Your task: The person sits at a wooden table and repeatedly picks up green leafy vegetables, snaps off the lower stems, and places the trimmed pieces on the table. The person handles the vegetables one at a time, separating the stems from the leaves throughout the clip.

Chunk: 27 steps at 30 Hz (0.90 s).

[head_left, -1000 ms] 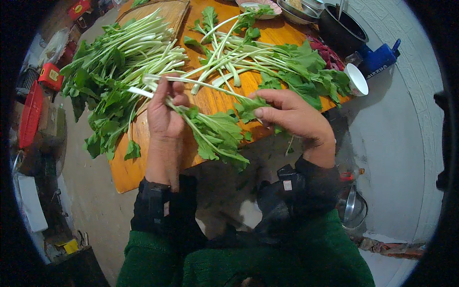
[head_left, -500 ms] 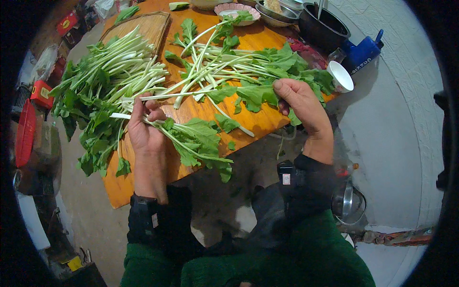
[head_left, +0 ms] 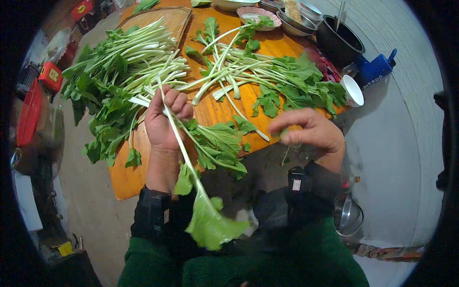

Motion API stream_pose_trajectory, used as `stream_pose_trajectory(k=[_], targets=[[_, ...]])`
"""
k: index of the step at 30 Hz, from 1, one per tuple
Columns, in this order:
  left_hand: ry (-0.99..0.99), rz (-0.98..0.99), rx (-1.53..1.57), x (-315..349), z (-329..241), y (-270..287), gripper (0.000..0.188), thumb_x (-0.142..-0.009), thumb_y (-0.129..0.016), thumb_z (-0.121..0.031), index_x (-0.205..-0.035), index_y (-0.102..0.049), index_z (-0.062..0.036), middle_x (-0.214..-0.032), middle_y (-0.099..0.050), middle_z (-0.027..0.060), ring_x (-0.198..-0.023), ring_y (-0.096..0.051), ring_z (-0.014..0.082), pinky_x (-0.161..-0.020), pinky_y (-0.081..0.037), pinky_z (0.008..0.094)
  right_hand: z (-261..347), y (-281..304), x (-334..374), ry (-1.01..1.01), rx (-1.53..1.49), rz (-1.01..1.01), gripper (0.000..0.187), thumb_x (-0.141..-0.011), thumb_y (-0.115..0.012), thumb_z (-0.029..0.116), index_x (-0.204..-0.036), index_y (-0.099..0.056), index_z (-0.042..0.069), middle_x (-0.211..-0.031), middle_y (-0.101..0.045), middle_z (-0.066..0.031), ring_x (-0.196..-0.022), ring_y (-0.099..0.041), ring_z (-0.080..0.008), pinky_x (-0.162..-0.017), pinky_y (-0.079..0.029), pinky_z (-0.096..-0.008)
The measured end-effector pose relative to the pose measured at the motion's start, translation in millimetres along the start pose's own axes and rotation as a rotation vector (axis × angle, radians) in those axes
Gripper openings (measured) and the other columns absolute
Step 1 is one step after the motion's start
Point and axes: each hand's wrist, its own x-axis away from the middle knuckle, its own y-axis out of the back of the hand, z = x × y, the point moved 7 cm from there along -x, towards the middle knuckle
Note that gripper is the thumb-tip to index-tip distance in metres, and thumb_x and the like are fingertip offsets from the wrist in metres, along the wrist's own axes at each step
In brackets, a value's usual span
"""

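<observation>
My left hand (head_left: 167, 115) is closed around several stalks of leafy greens. One long pale stalk (head_left: 184, 148) slants down across the palm, its broad leaf (head_left: 213, 225) hanging toward my lap. Other held leaves (head_left: 217, 143) spread to the right over the table's near edge. Apart from them, my right hand (head_left: 313, 134) hovers at that edge, blurred, with a gap between thumb and bent fingers; a small green patch shows by the thumb. A thick heap of greens (head_left: 119, 67) lies beyond my left hand, and a looser pile (head_left: 267, 71) lies farther right.
The wooden table (head_left: 136, 179) also bears a woven tray (head_left: 165, 21), a pink-rimmed dish (head_left: 260, 18), metal bowls (head_left: 294, 24), a black pot (head_left: 339, 40) and a white bowl (head_left: 352, 91) at its right edge. A blue container (head_left: 375, 69) stands beside the pot. A metal pan (head_left: 349, 215) sits low at right.
The long stalk has swung from stretching between both hands to hanging down from my left hand. My right hand has let go of its leaf and moved lower. The whole view has shifted slightly.
</observation>
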Motion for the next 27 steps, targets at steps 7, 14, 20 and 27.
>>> stream_pose_trajectory(k=[7, 14, 20, 27], targets=[[0.035, 0.020, -0.190, 4.0, 7.4, -7.5, 0.009, -0.085, -0.048, -0.012, -0.093, -0.047, -0.0068, -0.075, -0.044, 0.0028, -0.059, -0.045, 0.0119, -0.050, -0.039, 0.0244, 6.3, -23.5, -13.6, -0.169, -0.005, 0.237, 0.017, -0.079, -0.064, 0.014, -0.089, -0.065, 0.001, -0.079, -0.063, -0.0023, -0.073, -0.056, -0.0095, -0.068, -0.045, -0.0253], [0.085, -0.236, -0.246, 5.3, 17.5, 14.8, 0.017, -0.090, -0.049, -0.020, -0.076, -0.042, -0.0116, -0.062, -0.037, -0.0021, -0.042, -0.033, 0.0055, -0.036, -0.029, 0.0207, 7.8, -11.9, -50.1, -0.113, 0.027, -0.281, 0.020, -0.080, -0.060, 0.012, -0.098, -0.064, 0.003, -0.088, -0.063, -0.0032, -0.078, -0.055, -0.0102, -0.070, -0.044, -0.0242], [0.150, -0.316, -0.257, 7.2, 24.7, 20.1, 0.023, -0.090, -0.049, -0.029, -0.075, -0.041, -0.0130, -0.058, -0.037, -0.0021, -0.042, -0.033, 0.0072, -0.038, -0.029, 0.0223, 4.6, 1.5, -124.5, 0.168, 0.757, -0.508, 0.014, -0.077, -0.060, 0.007, -0.090, -0.063, 0.003, -0.081, -0.057, -0.0082, -0.074, -0.056, -0.0188, -0.065, -0.044, -0.0286], [0.140, -0.355, -0.280, 9.8, 27.4, 25.4, 0.020, -0.089, -0.051, -0.028, -0.078, -0.042, -0.0135, -0.059, -0.037, -0.0020, -0.042, -0.035, 0.0076, -0.038, -0.030, 0.0229, 6.0, -4.6, -174.2, 0.345, 1.026, -0.453, 0.023, -0.072, -0.054, -0.002, -0.092, -0.062, 0.006, -0.099, -0.056, -0.0122, -0.092, -0.055, -0.0307, -0.077, -0.045, -0.0365]])
